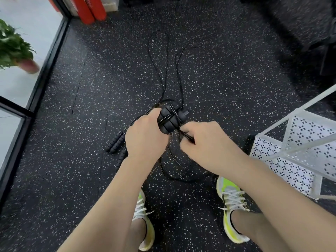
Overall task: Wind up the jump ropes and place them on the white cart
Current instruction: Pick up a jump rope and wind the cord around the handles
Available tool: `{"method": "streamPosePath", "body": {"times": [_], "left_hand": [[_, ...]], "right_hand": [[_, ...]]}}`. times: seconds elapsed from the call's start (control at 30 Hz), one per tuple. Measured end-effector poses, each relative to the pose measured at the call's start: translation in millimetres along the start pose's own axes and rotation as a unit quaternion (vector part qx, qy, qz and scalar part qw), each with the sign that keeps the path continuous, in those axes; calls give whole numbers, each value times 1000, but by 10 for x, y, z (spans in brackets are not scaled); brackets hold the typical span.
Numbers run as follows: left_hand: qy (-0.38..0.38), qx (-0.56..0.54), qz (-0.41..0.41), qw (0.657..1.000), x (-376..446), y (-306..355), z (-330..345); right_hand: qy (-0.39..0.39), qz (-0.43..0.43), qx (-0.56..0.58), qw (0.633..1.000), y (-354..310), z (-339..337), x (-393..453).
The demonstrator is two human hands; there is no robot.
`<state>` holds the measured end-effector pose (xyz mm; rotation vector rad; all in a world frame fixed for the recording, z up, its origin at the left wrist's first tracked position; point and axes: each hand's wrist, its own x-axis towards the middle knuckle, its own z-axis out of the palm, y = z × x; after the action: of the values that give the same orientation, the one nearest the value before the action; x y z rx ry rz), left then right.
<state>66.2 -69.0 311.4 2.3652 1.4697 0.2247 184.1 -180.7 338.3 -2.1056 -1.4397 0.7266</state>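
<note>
Gripping a pair of black jump-rope handles (170, 118) side by side, the left hand (145, 135) holds them above the floor (72, 88), long axes pointing up and away. The right hand (205, 142) pinches the cord (187, 136) wrapped across them; the white cart (298, 148) stands just right.

the floor (227, 84) is black with a dense speckle of white flecks, and the jump rope handles (169, 117) and thin cord (154, 70) at the centre are black against it, as are the spare handles (115, 142) lying to the left. the cart (294, 142) at the right is white, its panels pierced with a regular pattern of small dark holes. near the bottom the shoes (232, 202) are neon yellow-green and white with white laces, while far left stand red-orange cylinders (91, 8) and a green leafy plant (12, 44) in a pinkish pot (30, 65).
</note>
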Motion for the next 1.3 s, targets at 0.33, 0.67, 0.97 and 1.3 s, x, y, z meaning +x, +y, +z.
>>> {"method": "streamPosePath", "body": {"times": [0.33, 0.67, 0.97, 1.3], "left_hand": [[-3, 85, 120, 989, -10, -34, 58], [-133, 54, 193, 971, -129, 94, 165], [-116, 1, 262, 958, -131, 105, 92], [-51, -45, 297, 953, -127, 102, 72]], "right_hand": [[-117, -24, -35, 992, 102, -306, 38], [-8, 14, 14, 1000, 281, -569, 162], [-23, 13, 126, 992, 469, -697, 176], [-44, -30, 215, 975, 580, -643, 219]]}}
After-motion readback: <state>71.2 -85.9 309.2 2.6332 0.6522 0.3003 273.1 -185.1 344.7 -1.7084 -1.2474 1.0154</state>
